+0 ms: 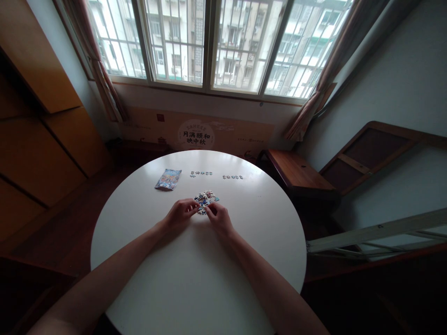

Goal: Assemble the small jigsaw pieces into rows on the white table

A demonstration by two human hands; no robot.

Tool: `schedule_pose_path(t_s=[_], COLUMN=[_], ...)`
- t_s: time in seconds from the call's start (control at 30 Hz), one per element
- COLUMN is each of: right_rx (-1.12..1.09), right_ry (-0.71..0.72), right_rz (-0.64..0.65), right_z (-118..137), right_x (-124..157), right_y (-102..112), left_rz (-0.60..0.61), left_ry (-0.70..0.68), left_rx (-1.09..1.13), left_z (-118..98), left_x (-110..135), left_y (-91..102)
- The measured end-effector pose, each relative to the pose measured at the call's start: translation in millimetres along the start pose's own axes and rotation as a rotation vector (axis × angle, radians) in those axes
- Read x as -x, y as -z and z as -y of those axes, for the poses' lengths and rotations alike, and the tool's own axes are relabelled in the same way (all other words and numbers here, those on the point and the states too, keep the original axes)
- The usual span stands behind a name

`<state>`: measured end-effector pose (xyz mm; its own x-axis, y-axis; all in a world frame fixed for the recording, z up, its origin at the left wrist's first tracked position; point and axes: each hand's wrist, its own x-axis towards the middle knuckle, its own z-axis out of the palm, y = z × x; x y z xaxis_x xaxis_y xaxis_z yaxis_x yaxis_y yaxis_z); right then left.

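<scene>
Down at the near side of a heap of jigsaw pieces (206, 196), both hands work close together, the heap's pieces showing between and beyond their fingertips. The left hand (179, 211) comes in from the left, fingers curled, thumb and forefinger drawn near each other at the heap's edge; the right hand (220, 218) mirrors it, fingers bent and thumb reaching inward. Both touch or almost touch the pieces — whether either pinches one is too small to tell. The heap sits around the middle of a round white table (185, 288). Beyond it lie two groups of small pieces: the left group (202, 173) in two uneven rows, the right group (233, 177) in a single row — well apart from each other. A printed picture packet (168, 179) lies left of them.
</scene>
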<state>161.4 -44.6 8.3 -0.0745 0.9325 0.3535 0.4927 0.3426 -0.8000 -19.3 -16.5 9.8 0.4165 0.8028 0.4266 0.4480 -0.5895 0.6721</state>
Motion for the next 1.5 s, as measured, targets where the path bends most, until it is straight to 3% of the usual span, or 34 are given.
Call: schedule_pose_path(t_s=[1.5], right_rx=[0.009], right_ry=[0.022], right_rz=[0.027], right_z=[-0.7], right_x=[1.1], right_y=[-0.9], left_rz=[0.015], left_ry=[0.015], left_rx=[-0.001], left_z=[-0.7], left_x=[0.4], left_y=[0.7])
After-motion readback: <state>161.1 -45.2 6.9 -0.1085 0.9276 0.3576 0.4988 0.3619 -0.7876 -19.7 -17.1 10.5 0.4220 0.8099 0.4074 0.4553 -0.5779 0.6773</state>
